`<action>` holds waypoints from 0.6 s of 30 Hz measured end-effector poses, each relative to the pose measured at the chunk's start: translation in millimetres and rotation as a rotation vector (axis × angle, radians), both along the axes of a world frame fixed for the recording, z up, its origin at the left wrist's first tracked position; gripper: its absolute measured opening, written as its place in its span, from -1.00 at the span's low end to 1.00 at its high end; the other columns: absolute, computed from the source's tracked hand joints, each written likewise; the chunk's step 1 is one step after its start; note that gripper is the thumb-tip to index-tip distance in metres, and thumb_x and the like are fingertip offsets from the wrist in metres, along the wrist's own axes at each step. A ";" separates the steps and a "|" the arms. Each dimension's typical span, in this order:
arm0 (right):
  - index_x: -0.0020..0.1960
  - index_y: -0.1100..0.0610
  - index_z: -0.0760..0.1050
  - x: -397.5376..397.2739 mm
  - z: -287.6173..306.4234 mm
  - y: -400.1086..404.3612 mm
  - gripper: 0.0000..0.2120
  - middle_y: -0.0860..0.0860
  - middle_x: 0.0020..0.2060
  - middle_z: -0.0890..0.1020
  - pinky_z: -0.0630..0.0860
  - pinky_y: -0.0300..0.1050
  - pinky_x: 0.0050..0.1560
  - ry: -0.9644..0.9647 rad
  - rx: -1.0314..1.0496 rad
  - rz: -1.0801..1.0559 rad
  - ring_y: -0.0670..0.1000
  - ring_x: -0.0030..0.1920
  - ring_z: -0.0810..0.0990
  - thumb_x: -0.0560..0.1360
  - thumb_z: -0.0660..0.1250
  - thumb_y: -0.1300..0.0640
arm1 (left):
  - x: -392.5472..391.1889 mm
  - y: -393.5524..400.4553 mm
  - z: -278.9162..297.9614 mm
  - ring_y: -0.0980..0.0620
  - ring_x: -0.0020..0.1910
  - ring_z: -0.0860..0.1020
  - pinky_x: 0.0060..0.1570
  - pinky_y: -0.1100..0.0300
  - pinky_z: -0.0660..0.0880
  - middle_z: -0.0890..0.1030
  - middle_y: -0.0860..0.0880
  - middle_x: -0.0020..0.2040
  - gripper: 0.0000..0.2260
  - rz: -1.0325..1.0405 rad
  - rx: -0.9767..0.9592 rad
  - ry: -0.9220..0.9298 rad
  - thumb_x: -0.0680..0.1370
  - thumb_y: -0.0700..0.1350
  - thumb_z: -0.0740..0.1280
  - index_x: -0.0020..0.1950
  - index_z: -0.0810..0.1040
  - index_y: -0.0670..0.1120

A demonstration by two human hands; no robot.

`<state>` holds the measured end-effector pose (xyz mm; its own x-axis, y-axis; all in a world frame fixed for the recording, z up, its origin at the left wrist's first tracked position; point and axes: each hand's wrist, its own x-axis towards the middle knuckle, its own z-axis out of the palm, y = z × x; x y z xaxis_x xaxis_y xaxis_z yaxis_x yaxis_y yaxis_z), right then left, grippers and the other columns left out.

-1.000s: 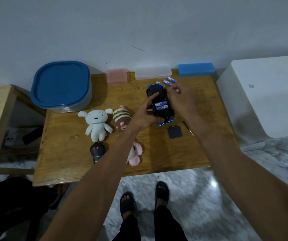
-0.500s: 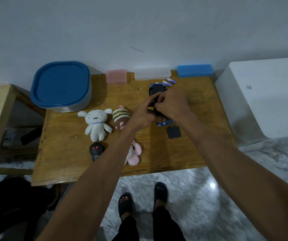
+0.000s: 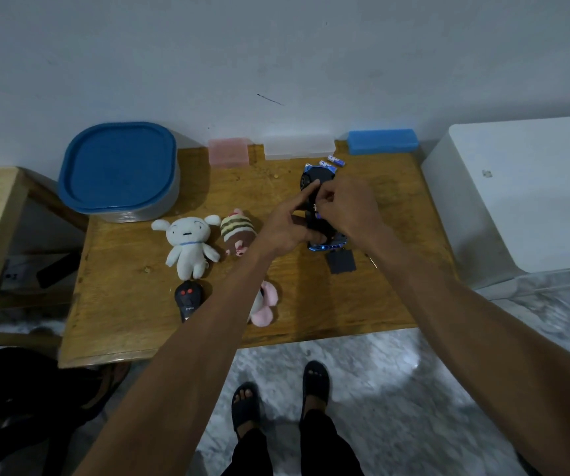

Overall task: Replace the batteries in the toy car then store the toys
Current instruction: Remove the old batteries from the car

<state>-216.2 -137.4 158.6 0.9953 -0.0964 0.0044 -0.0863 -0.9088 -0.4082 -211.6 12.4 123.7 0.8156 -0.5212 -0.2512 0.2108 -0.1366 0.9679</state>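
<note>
The black and blue toy car (image 3: 314,176) lies upside down on the wooden table (image 3: 132,304). My left hand (image 3: 285,226) grips its left side, with the index finger stretched along the underside. My right hand (image 3: 349,207) hovers over the battery bay with curled fingers that pinch a small battery (image 3: 316,208), of which only a sliver shows. Two loose batteries (image 3: 332,161) lie just behind the car. The dark battery cover (image 3: 342,262) sits on the table in front of it. The bay itself is hidden by my hands.
A white plush (image 3: 189,245), a striped plush (image 3: 237,231), a pink plush (image 3: 264,304) and a black remote (image 3: 189,298) lie at the left. A blue-lidded container (image 3: 118,170) stands back left. Pink (image 3: 228,152), clear (image 3: 299,146) and blue (image 3: 383,140) boxes line the wall. A white unit (image 3: 524,194) stands at the right.
My right hand came back from the loose batteries behind the car and now sits over the car's underside. My left hand kept its hold on the car.
</note>
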 end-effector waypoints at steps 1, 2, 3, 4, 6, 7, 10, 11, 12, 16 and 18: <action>0.02 0.09 0.70 -0.1 1.0 -3.7 -0.83 0.03 -0.17 0.70 0.45 -0.22 -0.17 0.022 0.035 0.020 -0.04 -0.21 0.59 0.53 0.36 0.11 | -0.3 0.7 -0.3 0.15 -0.07 0.70 -0.17 0.23 0.63 0.49 -0.07 0.29 -0.10 -0.007 0.002 0.001 0.39 -0.56 0.43 0.61 0.24 -0.02; 0.03 0.08 0.70 -0.3 2.2 -6.7 -0.84 0.02 -0.13 0.70 0.42 -0.25 -0.16 0.042 0.065 0.040 -0.07 -0.19 0.58 0.52 0.38 0.10 | -0.2 1.4 -0.6 0.15 -0.06 0.70 -0.16 0.23 0.63 0.48 -0.07 0.31 -0.10 -0.010 -0.001 0.006 0.39 -0.56 0.43 0.62 0.23 -0.02; 0.04 0.07 0.70 -0.1 3.3 -9.0 -0.85 0.01 -0.10 0.70 0.40 -0.28 -0.16 0.056 0.081 0.055 -0.10 -0.18 0.55 0.52 0.40 0.09 | 0.7 1.6 -0.7 0.12 -0.05 0.70 -0.14 0.20 0.64 0.48 -0.09 0.34 -0.10 -0.007 -0.009 0.012 0.39 -0.56 0.43 0.61 0.23 -0.01; 0.07 0.06 0.70 0.1 4.1 -10.7 -0.84 0.01 -0.07 0.70 0.39 -0.30 -0.15 0.065 0.087 0.066 -0.11 -0.17 0.54 0.52 0.41 0.08 | 1.6 1.1 -1.1 0.09 -0.03 0.70 -0.12 0.18 0.64 0.47 -0.12 0.37 -0.10 -0.001 -0.016 0.016 0.39 -0.55 0.44 0.61 0.24 0.00; 0.10 0.05 0.69 0.8 5.2 -12.3 -0.82 0.02 -0.02 0.69 0.41 -0.26 -0.12 0.071 0.095 0.080 -0.10 -0.14 0.53 0.53 0.42 0.06 | 3.1 0.7 -0.5 0.05 -0.01 0.69 -0.10 0.16 0.65 0.44 -0.15 0.42 -0.10 0.009 -0.022 0.014 0.39 -0.55 0.44 0.61 0.25 0.01; 0.11 0.05 0.69 1.4 5.5 -12.7 -0.81 0.03 -0.01 0.69 0.42 -0.24 -0.11 0.071 0.099 0.082 -0.09 -0.13 0.54 0.53 0.43 0.04 | 3.7 0.5 0.2 0.05 0.00 0.69 -0.10 0.16 0.65 0.43 -0.15 0.44 -0.10 0.009 -0.023 0.011 0.39 -0.55 0.44 0.61 0.25 0.01; 0.12 0.04 0.68 3.1 4.6 -13.9 -0.80 0.03 0.02 0.69 0.38 -0.31 -0.16 0.068 0.092 0.081 -0.10 -0.12 0.52 0.53 0.43 0.03 | 2.7 0.5 3.2 0.12 -0.02 0.69 -0.13 0.21 0.63 0.44 -0.13 0.42 -0.10 0.005 -0.018 0.011 0.39 -0.55 0.44 0.61 0.24 0.00; 0.12 0.04 0.69 3.5 3.9 -13.7 -0.80 0.02 0.01 0.69 0.34 -0.36 -0.21 0.067 0.074 0.080 -0.11 -0.13 0.51 0.53 0.43 0.03 | 1.9 0.2 3.6 0.17 -0.04 0.69 -0.14 0.24 0.63 0.46 -0.10 0.39 -0.10 0.006 -0.011 0.012 0.39 -0.55 0.44 0.61 0.24 0.00; 0.11 0.03 0.69 3.0 3.7 -13.1 -0.81 0.01 0.00 0.69 0.33 -0.38 -0.24 0.062 0.057 0.079 -0.11 -0.14 0.51 0.52 0.43 0.03 | 0.9 -0.2 3.6 0.20 -0.06 0.69 -0.16 0.26 0.62 0.47 -0.07 0.34 -0.10 0.006 0.000 0.010 0.39 -0.55 0.44 0.61 0.24 -0.01; -0.06 0.03 0.68 1.0 -0.8 -7.1 -0.90 -0.01 -0.18 0.70 0.63 -0.07 -0.05 0.047 0.067 0.058 -0.07 -0.18 0.63 0.47 0.45 0.03 | -1.8 -2.8 -0.1 0.15 -0.04 0.70 -0.14 0.21 0.63 0.52 -0.03 0.29 -0.09 0.003 0.014 0.015 0.38 -0.54 0.45 0.61 0.24 0.01; -0.12 0.01 0.66 -0.2 -2.7 -5.6 -0.92 -0.04 -0.27 0.67 0.63 -0.04 -0.06 0.031 0.050 0.052 -0.07 -0.24 0.63 0.45 0.45 0.02 | -2.3 -3.9 -1.5 0.10 -0.02 0.70 -0.11 0.18 0.64 0.53 -0.01 0.27 -0.09 0.000 0.012 0.021 0.38 -0.54 0.44 0.61 0.24 0.01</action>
<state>-216.4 -143.0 155.9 0.9986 -0.0437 -0.0296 -0.0524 -0.8910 -0.4509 -213.9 8.6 122.2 0.8102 -0.5180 -0.2744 0.2307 -0.1487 0.9616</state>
